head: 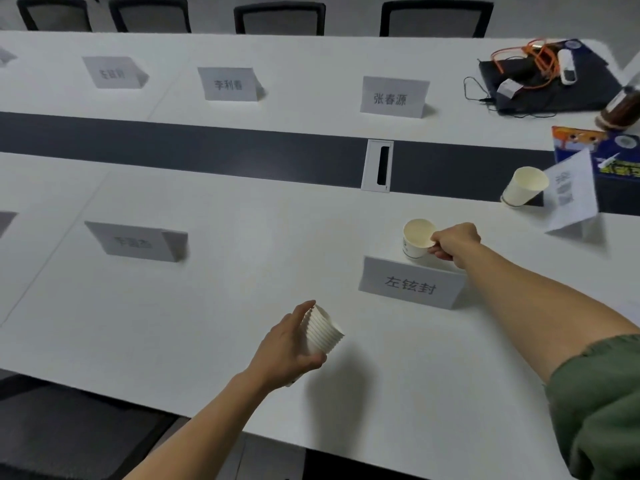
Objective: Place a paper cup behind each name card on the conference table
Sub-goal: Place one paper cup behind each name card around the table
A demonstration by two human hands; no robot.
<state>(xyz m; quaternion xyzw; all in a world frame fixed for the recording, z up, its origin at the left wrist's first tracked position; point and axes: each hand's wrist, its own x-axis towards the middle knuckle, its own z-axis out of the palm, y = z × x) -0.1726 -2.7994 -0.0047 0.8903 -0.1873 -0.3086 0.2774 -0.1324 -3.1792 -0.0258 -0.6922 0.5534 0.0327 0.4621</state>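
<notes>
- Right hand (453, 244) pinching the rim of a paper cup (417, 238), upright just behind the near name card (410, 284).
- Left hand (291, 344) wrapped around a stack of cups (323, 332), tipped sideways, maybe just above the white table (207, 306).
- Another cup (524, 187) far right, beside a blurry card (571, 192).
- More name cards (393, 97) across the table.
</notes>
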